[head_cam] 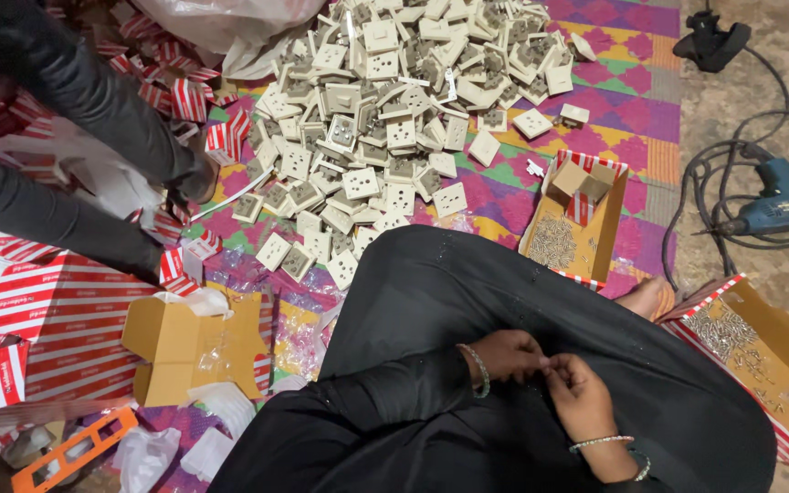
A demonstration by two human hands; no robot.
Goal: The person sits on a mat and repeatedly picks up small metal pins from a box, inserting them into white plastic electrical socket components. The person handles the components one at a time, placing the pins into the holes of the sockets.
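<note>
Spreading across the mat at twelve o'clock, a heap of cream socket plates [394, 119] lies well apart from both hands. Over the black lap, the left hand [506, 354] and right hand [582, 397] meet fingertip to fingertip, pinched nearly closed; what they hold is too small to tell.

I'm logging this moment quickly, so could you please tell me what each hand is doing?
Left hand: fingers pinched shut; what they pinch is too small to tell.
Right hand: fingertips pinched against the left's; contents cannot be told.
</note>
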